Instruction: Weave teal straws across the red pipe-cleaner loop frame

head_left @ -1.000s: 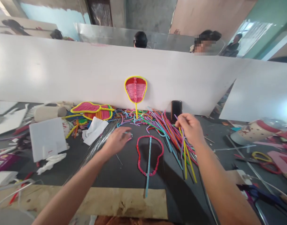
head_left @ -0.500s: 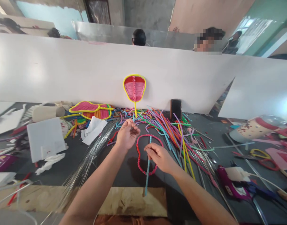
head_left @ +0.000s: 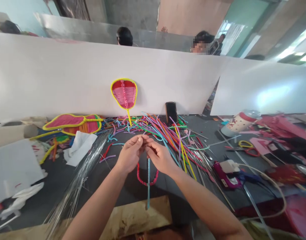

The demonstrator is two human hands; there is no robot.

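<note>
The left hand (head_left: 130,152) and right hand (head_left: 161,157) are hovering over the bench (head_left: 112,190), fingertips bunching together; I can't tell whether either grip is clenching on anything, as the fingers are hiding it. Beneath them a red loop (head_left: 138,177) is lying on the bench, its upper part hiding behind the hands, a light-blue stem (head_left: 148,191) running past its lower edge. Beyond, a yellow-rimmed fan (head_left: 124,95) is leaning against the white board (head_left: 67,73).
</note>
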